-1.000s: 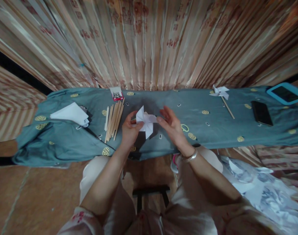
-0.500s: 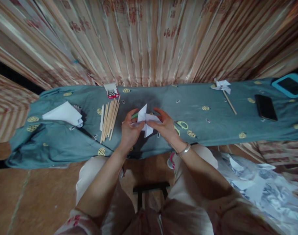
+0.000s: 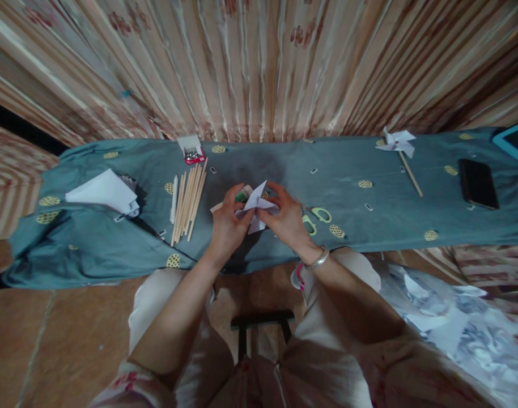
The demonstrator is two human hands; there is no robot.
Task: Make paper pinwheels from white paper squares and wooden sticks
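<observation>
A white paper pinwheel (image 3: 256, 199) is held between both hands above the cloth, its folded blades pointing outward. My left hand (image 3: 229, 222) grips its left side with the thumb near the centre. From the other side, my right hand (image 3: 287, 218) pinches it, thumb also close to the middle. Behind my left hand lies a green and white object (image 3: 243, 193), partly hidden. Scissors with light green handles (image 3: 321, 214) rest just right of my right hand. To the left are several wooden sticks (image 3: 190, 201) and a white pen-like stick (image 3: 174, 198).
An open red and white box of small metal pieces (image 3: 192, 153) stands behind the sticks. Stacked folded paper (image 3: 102, 191) lies far left. At right are a finished pinwheel on a stick (image 3: 398, 141), a black phone (image 3: 478, 183) and a blue-framed tablet (image 3: 514, 144). A bag of paper scraps (image 3: 458, 323) sits lower right.
Both hands still hold the paper pinwheel, which has turned and tilted a little. More of the green and white object and the scissors now shows. The view has shifted slightly.
</observation>
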